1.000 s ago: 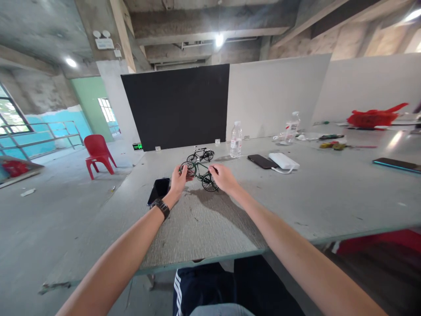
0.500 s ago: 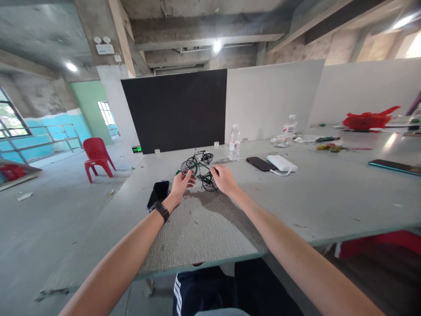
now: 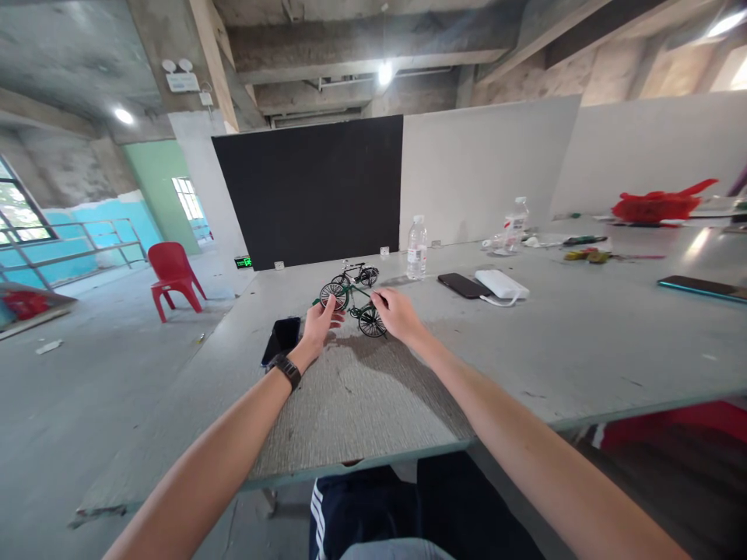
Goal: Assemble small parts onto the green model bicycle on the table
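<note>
Held near the frame's centre: a green model bicycle [image 3: 354, 312]. Pinched above its right wheel by thumb and forefinger of the right hand [image 3: 395, 311], exact part covered. Touched at its left wheel by the left hand [image 3: 318, 323], with fingers slightly spread; impossible to tell whether gripping. Partly hidden just above: a black model bicycle [image 3: 355, 271]. Cut off at right edge: a phone [image 3: 703, 286].
</note>
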A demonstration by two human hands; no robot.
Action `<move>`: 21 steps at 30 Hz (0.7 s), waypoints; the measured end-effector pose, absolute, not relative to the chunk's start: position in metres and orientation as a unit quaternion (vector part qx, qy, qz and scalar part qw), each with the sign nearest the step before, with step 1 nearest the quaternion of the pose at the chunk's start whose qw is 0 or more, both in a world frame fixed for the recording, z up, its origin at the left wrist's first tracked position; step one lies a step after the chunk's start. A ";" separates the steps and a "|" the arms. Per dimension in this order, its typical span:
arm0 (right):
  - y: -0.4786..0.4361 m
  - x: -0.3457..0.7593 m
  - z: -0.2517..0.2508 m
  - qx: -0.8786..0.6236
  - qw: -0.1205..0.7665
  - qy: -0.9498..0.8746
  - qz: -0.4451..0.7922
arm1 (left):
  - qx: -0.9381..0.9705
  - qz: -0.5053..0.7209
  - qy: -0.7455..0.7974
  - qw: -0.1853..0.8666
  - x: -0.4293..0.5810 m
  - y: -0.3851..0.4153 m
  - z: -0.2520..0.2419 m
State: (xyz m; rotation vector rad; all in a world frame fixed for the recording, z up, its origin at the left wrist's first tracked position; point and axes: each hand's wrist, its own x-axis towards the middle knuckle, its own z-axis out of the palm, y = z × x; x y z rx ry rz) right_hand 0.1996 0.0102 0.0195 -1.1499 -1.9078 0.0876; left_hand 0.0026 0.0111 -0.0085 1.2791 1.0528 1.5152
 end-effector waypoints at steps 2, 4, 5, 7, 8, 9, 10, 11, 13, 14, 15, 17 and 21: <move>0.011 0.200 0.020 -0.464 0.440 -0.768 0.031 | 0.512 0.610 0.408 0.447 0.002 0.010 -0.007; 0.011 0.200 0.021 -0.465 0.439 -0.768 0.025 | 0.515 0.610 0.382 0.465 0.002 0.008 -0.007; 0.010 0.200 0.021 -0.465 0.438 -0.769 0.022 | 0.518 0.609 0.371 0.473 0.002 0.007 -0.007; 0.010 0.200 0.022 -0.463 0.437 -0.771 0.019 | 0.522 0.605 0.359 0.481 0.001 0.006 -0.006; 0.009 0.200 0.022 -0.462 0.437 -0.771 0.019 | 0.525 0.604 0.359 0.480 0.001 0.006 -0.006; 0.008 0.200 0.023 -0.462 0.437 -0.771 0.020 | 0.529 0.603 0.360 0.477 0.001 0.006 -0.006; 0.008 0.200 0.023 -0.463 0.436 -0.771 0.021 | 0.534 0.600 0.364 0.472 0.001 0.005 -0.006; 0.007 0.200 0.023 -0.464 0.433 -0.772 0.022 | 0.541 0.596 0.368 0.466 0.002 0.005 -0.006; 0.006 0.200 0.024 -0.467 0.429 -0.773 0.026 | 0.553 0.586 0.378 0.455 0.002 0.005 -0.006; 0.005 0.200 0.024 -0.468 0.426 -0.773 0.028 | 0.557 0.582 0.383 0.451 0.002 0.005 -0.006; 0.005 0.200 0.025 -0.468 0.426 -0.773 0.030 | 0.558 0.581 0.386 0.450 0.002 0.005 -0.006; 0.004 0.199 0.025 -0.469 0.428 -0.772 0.031 | 0.550 0.581 0.386 0.458 0.002 0.005 -0.006; 0.003 0.199 0.026 -0.468 0.429 -0.772 0.028 | 0.540 0.583 0.388 0.467 0.003 0.005 -0.006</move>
